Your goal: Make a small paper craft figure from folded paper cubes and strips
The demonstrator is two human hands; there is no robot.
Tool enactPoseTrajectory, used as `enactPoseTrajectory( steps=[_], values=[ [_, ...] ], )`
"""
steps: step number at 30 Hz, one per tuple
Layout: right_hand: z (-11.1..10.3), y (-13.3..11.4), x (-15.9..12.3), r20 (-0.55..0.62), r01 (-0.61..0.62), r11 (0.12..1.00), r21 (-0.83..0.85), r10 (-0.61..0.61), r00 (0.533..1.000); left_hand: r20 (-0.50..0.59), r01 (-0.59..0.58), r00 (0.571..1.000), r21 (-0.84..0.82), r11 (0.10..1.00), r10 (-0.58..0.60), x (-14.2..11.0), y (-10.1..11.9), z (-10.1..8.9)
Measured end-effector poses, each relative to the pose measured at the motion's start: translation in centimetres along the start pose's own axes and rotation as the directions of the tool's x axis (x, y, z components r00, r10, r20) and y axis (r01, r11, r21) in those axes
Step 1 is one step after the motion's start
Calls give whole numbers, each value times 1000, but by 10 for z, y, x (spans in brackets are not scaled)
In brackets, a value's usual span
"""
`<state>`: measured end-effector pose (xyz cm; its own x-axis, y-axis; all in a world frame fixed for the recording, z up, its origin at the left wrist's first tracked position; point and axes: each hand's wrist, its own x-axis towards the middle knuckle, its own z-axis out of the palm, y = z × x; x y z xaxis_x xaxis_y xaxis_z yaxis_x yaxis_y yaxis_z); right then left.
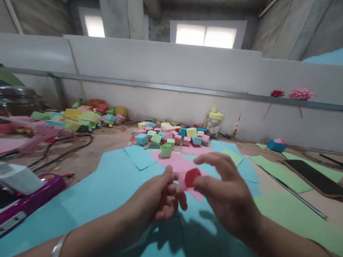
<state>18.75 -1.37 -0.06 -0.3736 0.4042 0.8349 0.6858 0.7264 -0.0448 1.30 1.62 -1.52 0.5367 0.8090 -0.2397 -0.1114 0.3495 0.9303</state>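
Blue paper (83, 200) covers the near side of the little green box (166, 152). Also nearer than that box: left hand (168, 196) pinching a pink paper piece (181, 182), right hand (228, 193) with its thumb against it, can't tell if gripping. Colourful boxes (168, 135) pile up behind the green one, jar (213, 124) farther back, rightward.

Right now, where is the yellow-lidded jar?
Head view, right of centre: the jar stands by the white wall, just right of the pile of small paper boxes.
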Motion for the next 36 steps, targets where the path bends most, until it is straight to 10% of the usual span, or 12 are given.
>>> enactPoseTrajectory(
  steps=[4,8,14,24,28,36],
  values=[
    [-5,25,2,-101,-262,965,6,261,960,-236,-224,939,138,965,251,1,17,-8],
    [-10,56,12,102,-340,938,-72,346,933,-354,-221,892,202,954,281,4,26,-15],
    [5,108,34,405,-344,894,-286,438,803,-355,-157,902,266,951,247,7,23,-18],
    [48,122,29,405,-356,805,-474,559,724,-360,-59,924,208,976,132,10,12,-11],
    [3,130,31,345,-358,789,-498,560,753,-350,-79,924,226,971,157,4,13,-4],
    [-153,130,-12,137,-464,598,-654,697,704,-312,-33,935,401,915,170,21,4,-26]
  ],
)
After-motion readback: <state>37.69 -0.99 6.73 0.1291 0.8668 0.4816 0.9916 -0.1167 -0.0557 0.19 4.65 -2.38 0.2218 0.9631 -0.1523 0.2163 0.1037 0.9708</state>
